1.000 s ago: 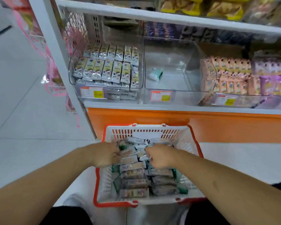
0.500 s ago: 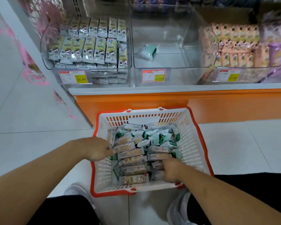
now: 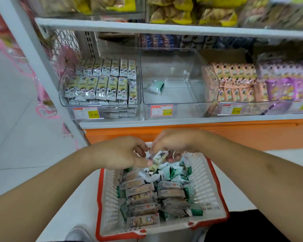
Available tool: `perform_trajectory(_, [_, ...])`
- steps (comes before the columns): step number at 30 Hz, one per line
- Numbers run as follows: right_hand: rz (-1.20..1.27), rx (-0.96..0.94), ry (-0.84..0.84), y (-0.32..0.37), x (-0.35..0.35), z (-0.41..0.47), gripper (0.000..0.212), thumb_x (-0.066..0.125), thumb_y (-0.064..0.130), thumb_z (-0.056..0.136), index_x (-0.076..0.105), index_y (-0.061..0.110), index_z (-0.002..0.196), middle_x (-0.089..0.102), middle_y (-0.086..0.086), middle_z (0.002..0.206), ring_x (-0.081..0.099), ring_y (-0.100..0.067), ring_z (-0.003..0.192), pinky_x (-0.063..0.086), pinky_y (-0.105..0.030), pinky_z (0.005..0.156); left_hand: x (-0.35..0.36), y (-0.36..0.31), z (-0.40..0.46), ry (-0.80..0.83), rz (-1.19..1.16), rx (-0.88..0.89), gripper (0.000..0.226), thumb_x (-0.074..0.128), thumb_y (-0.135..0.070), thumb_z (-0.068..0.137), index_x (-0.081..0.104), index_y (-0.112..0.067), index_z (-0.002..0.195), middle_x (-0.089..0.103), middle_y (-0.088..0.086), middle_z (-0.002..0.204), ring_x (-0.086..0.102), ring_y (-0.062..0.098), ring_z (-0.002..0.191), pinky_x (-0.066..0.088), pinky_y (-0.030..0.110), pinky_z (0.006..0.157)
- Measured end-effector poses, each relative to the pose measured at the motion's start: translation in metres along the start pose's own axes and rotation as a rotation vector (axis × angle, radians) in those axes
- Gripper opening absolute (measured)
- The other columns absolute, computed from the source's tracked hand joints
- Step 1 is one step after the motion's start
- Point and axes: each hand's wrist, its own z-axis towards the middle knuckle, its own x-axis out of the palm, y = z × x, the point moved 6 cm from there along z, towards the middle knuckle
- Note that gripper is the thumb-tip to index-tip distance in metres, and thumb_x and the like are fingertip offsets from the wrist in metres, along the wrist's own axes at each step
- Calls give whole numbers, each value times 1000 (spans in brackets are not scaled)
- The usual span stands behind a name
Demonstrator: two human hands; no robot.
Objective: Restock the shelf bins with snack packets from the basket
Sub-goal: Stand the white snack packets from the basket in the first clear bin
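Observation:
A white basket with an orange rim stands on the floor below me, filled with several snack packets in brown, white and green wrappers. Above its far end my left hand and my right hand meet and pinch one small pale packet between them. On the shelf ahead, the middle clear bin holds a single green-white packet.
The left bin is packed with white-yellow packets; the bins to the right hold orange and purple ones. Price tags hang on the bin fronts. An orange base panel runs under the shelf. A white upright and pink netting stand left.
Both hands have risen out of the basket's packets and come together over its far end, now holding one small packet between them. The view has tilted upward.

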Motion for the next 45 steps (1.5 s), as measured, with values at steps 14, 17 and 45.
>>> perform_trajectory(14, [-301, -509, -677, 97, -66, -67, 45, 79, 40, 88, 53, 35, 125, 48, 17, 129, 54, -5, 116, 49, -25, 93, -67, -11, -17, -448, -813, 13, 28, 84, -24, 86, 73, -10, 106, 79, 11, 96, 76, 24, 95, 64, 36, 76])
perform_trajectory(17, [-479, -539, -612, 109, -49, -61, 63, 81, 52, 82, 48, 35, 132, 41, 17, 135, 37, -4, 130, 42, -30, 105, -73, -11, -15, -509, -913, 30, 29, 82, -24, 88, 71, -3, 105, 75, 17, 94, 74, 26, 81, 61, 32, 68])
perform_trajectory(45, [-785, -360, -675, 155, -118, 47, 77, 65, 63, 94, 36, 29, 157, 30, -2, 169, -6, -9, 159, -13, -46, 126, -127, 42, -29, -864, 163, -123, 35, 51, -43, 103, 62, -24, 130, 63, -5, 131, 52, 18, 124, 44, 37, 106])
